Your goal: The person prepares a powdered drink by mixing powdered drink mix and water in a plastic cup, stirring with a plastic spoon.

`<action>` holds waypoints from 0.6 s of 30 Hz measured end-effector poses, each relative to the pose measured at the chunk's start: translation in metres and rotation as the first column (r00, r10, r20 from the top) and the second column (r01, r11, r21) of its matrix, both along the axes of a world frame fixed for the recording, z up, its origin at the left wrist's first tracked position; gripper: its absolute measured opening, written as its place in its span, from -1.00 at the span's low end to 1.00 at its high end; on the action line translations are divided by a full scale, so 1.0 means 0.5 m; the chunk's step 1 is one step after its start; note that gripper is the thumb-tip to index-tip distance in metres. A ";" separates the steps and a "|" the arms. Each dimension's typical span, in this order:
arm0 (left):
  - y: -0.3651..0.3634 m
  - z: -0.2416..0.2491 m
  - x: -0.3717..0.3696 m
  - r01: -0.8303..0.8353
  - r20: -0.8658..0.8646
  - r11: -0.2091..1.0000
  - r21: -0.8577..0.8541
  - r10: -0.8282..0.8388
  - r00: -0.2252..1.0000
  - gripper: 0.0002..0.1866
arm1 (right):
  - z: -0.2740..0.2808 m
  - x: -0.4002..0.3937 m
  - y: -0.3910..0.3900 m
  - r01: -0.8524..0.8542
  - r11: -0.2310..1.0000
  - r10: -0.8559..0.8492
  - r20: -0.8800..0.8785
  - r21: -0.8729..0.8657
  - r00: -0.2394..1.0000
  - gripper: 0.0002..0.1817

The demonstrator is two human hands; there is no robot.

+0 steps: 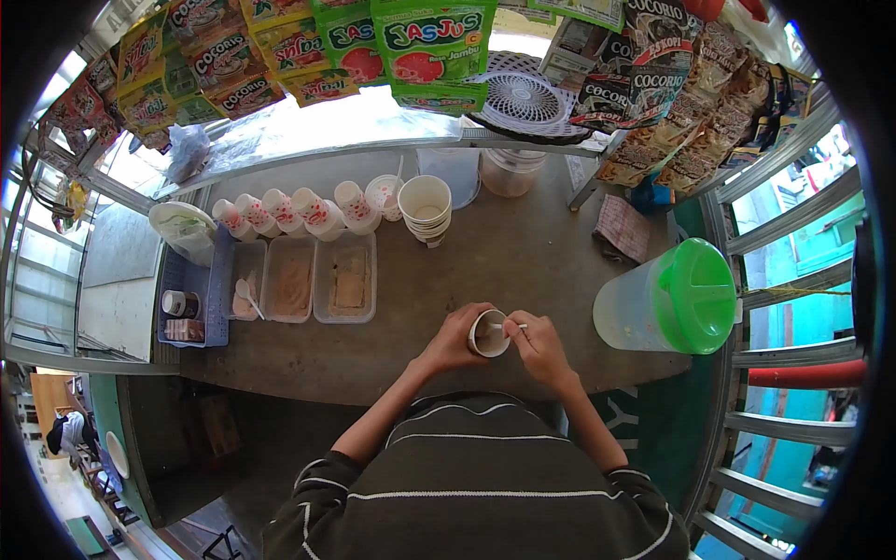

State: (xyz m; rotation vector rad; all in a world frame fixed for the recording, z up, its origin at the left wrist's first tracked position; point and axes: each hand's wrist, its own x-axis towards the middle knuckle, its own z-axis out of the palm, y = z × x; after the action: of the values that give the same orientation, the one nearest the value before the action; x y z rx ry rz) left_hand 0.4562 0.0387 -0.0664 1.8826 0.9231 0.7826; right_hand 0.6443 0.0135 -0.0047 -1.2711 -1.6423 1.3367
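My left hand is wrapped round a small paper cup near the front edge of the brown counter. Brownish contents show inside the cup. My right hand pinches the handle of a white spoon, whose lower end is down in the cup. Further back on the counter stands a stack of larger paper cups. Left of it are three clear tubs of powder, the nearest being this one; a white spoon lies in the leftmost.
A clear pitcher with a green lid stands at the right, a folded cloth behind it. A blue basket holds small items at the left. Tipped cup stacks line the back. Drink sachets hang overhead. A lidded jar stands behind.
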 end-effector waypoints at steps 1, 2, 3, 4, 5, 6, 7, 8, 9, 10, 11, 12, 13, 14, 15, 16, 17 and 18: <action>-0.001 -0.004 0.001 -0.019 0.026 0.999 0.032 0.018 1.000 -0.18 | 0.002 0.001 0.001 -0.037 0.985 0.007 0.169 0.170 0.986 -0.76; -0.001 -0.007 0.001 -0.038 0.051 0.997 0.063 0.035 0.998 -0.18 | 0.003 0.001 0.002 -0.100 0.939 -0.015 0.331 0.328 0.944 -0.75; -0.003 -0.014 0.000 -0.038 0.050 0.997 0.063 0.035 0.998 -0.18 | 0.003 0.000 0.000 -0.100 0.940 -0.015 0.330 0.327 0.944 -0.75; -0.004 -0.020 -0.002 -0.032 0.045 0.999 0.030 0.030 0.999 -0.17 | 0.002 -0.003 -0.004 -0.048 0.995 0.034 0.147 0.092 0.989 -0.74; -0.006 -0.027 -0.003 -0.025 0.042 1.000 -0.002 0.025 0.999 -0.17 | 0.002 -0.004 -0.006 -0.040 0.987 0.033 -0.047 -0.155 0.998 -0.73; -0.008 -0.025 -0.005 -0.024 0.042 1.000 -0.002 0.024 0.999 -0.17 | 0.007 -0.006 -0.006 -0.039 0.987 0.032 -0.046 -0.154 0.998 -0.73; -0.011 -0.023 -0.009 -0.043 0.038 0.999 -0.032 0.045 0.998 -0.17 | 0.015 -0.009 -0.007 -0.014 0.998 0.003 0.178 0.056 0.984 -0.72; -0.014 -0.021 -0.012 -0.064 0.033 0.996 -0.061 0.066 0.997 -0.17 | 0.020 -0.011 -0.006 -0.035 0.964 -0.072 0.383 0.265 0.921 -0.72; -0.018 -0.026 -0.013 -0.064 0.033 0.996 -0.061 0.066 0.997 -0.17 | 0.018 -0.010 -0.004 -0.035 0.964 -0.072 0.383 0.265 0.921 -0.72; -0.024 -0.032 -0.013 -0.088 0.031 0.996 -0.032 0.089 0.996 -0.17 | 0.015 -0.008 -0.003 -0.061 0.993 0.034 0.244 0.101 0.969 -0.71; -0.027 -0.037 -0.013 -0.110 0.029 0.994 -0.003 0.110 0.994 -0.18 | 0.012 -0.006 -0.003 -0.110 0.992 0.114 0.083 -0.059 0.990 -0.70; -0.026 -0.038 -0.013 -0.107 0.028 0.994 -0.003 0.107 0.994 -0.18 | 0.010 -0.009 -0.006 -0.107 0.993 0.111 0.082 -0.059 0.990 -0.70; -0.026 -0.039 -0.014 -0.120 0.043 0.990 0.077 0.117 0.992 -0.18 | 0.008 -0.017 -0.009 -0.035 0.991 0.006 0.217 0.132 0.976 -0.70; -0.027 -0.040 -0.016 -0.136 0.059 0.978 0.156 0.128 0.990 -0.18 | 0.007 -0.021 -0.011 0.009 0.945 -0.121 0.325 0.326 0.938 -0.70; -0.025 -0.039 -0.017 -0.137 0.059 0.978 0.155 0.130 0.990 -0.18 | 0.009 -0.021 -0.011 0.007 0.946 -0.119 0.325 0.325 0.938 -0.70; -0.022 -0.038 -0.016 -0.146 0.041 0.974 0.174 0.141 0.989 -0.19 | 0.013 -0.020 -0.011 -0.053 0.970 -0.017 0.284 0.236 0.959 -0.71; -0.021 -0.037 -0.016 -0.152 0.023 0.970 0.191 0.150 0.988 -0.19 | 0.015 -0.019 -0.012 -0.117 0.982 0.080 0.233 0.147 0.969 -0.71; -0.021 -0.039 -0.017 -0.151 0.023 0.970 0.191 0.149 0.989 -0.19 | 0.012 -0.020 -0.013 -0.116 0.982 0.079 0.234 0.147 0.969 -0.71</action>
State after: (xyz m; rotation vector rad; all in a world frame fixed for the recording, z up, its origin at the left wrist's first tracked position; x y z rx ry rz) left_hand 0.4478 0.0284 -0.0858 1.9903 1.0242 1.0015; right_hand 0.6345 0.0069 0.0012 -1.2990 -1.9511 1.1217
